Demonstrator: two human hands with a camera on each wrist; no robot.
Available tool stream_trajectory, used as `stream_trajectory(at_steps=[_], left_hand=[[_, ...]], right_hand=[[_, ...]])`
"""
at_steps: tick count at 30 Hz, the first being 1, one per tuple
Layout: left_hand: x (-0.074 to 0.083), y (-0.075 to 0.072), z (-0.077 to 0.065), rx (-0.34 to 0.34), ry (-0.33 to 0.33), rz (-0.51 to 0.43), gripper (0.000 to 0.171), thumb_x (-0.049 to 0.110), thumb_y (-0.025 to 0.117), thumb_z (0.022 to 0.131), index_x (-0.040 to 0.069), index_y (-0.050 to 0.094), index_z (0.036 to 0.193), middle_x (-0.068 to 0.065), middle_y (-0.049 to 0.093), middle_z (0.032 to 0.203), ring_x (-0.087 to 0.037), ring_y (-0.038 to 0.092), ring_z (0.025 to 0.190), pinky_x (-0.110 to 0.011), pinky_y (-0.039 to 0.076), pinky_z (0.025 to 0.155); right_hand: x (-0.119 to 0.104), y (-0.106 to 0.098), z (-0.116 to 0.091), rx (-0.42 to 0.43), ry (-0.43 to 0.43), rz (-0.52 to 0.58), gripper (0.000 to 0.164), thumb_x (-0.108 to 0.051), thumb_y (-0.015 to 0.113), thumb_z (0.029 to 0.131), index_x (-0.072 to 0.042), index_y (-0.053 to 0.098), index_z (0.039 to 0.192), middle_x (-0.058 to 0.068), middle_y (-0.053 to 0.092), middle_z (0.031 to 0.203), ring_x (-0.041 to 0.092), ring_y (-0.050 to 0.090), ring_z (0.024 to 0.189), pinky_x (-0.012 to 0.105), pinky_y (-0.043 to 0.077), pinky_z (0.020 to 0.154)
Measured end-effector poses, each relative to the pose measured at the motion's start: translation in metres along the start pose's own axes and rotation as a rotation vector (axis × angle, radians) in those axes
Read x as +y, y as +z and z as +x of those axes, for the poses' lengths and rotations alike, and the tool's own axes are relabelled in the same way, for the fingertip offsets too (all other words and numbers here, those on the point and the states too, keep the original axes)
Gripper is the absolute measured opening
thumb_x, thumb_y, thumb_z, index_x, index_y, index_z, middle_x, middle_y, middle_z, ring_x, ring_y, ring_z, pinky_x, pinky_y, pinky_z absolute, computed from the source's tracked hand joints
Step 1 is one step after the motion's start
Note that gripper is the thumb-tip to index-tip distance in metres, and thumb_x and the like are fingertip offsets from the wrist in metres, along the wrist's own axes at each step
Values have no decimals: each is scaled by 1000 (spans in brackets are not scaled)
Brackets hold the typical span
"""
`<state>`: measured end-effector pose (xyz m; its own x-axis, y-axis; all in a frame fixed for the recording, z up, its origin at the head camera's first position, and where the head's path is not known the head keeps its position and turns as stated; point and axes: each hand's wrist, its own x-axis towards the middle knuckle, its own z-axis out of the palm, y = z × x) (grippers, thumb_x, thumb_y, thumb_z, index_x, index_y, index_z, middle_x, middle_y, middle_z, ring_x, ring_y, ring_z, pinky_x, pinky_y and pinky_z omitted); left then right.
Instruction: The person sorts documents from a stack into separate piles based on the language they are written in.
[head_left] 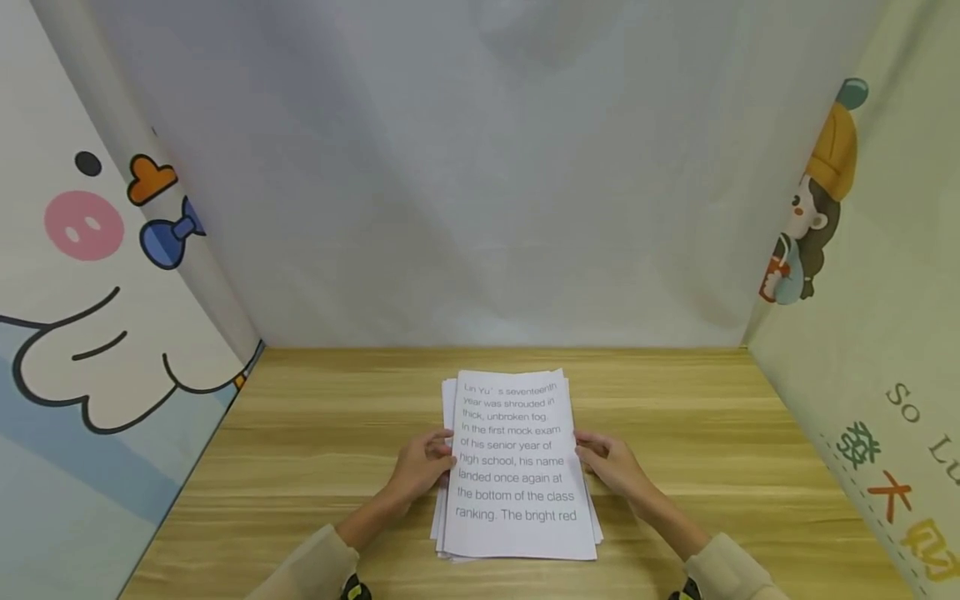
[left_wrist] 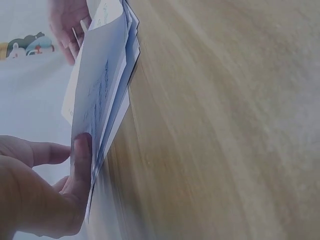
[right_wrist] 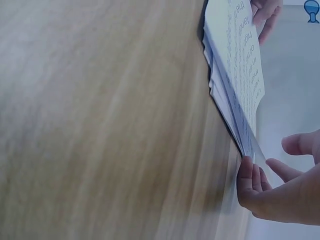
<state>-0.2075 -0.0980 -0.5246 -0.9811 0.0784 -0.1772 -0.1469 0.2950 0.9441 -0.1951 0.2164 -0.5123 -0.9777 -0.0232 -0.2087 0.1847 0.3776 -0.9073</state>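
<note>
A stack of printed paper sheets (head_left: 517, 537) lies in the middle of the wooden table, large English text on its top sheet. My left hand (head_left: 417, 468) holds the stack at its left edge; in the left wrist view one fingertip lies against the face of the paper. At the opposite edge, my right hand (head_left: 617, 468) grips with its fingers, several of them curled low by the table in the right wrist view. Sheet edges (right_wrist: 220, 82) are fanned slightly out of line, and lower sheets stick out at the left and the bottom right.
The wooden table (head_left: 337, 383) ends at a plain pale back wall (head_left: 487, 208). A panel with a cartoon animal (head_left: 82, 225) closes off the left side. On the right stands a pale green panel (head_left: 900, 275) with a cartoon figure and lettering.
</note>
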Motion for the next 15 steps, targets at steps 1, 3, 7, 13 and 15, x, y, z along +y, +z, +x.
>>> stream_trajectory(at_steps=[1,3,7,13,15], left_hand=[[0,0,0,-1,-10,-10,50,-3,68,88,-4,57,136,-21,69,110,-18,69,86,-28,62,67],[0,1,0,-4,-23,-18,50,-4,68,87,-4,57,136,-20,69,111,-18,69,88,-30,63,68],[0,2,0,-17,-41,-49,51,-4,68,88,-4,55,138,-22,69,114,-19,70,88,-33,64,71],[-1,0,-2,-20,-67,-95,50,-4,66,88,-4,55,138,-23,70,116,-18,70,80,-34,64,69],[-2,-1,-2,-19,-70,-111,48,-6,66,88,-5,57,135,-24,71,113,-17,70,77,-35,64,67]], right_hand=[[1,0,0,2,-3,8,42,-11,58,101,4,56,141,24,63,137,29,65,117,32,61,90],[1,-1,0,-7,0,46,44,-9,58,101,4,54,143,25,61,137,28,66,115,32,62,88],[3,-3,0,-52,6,143,49,-6,56,101,6,46,148,29,57,138,25,68,109,32,63,85],[5,-7,-1,-157,13,265,58,-3,56,100,9,33,153,31,60,133,22,73,100,35,64,85],[7,-9,-1,-186,19,272,59,-3,56,101,11,32,152,27,65,129,20,73,99,34,64,85]])
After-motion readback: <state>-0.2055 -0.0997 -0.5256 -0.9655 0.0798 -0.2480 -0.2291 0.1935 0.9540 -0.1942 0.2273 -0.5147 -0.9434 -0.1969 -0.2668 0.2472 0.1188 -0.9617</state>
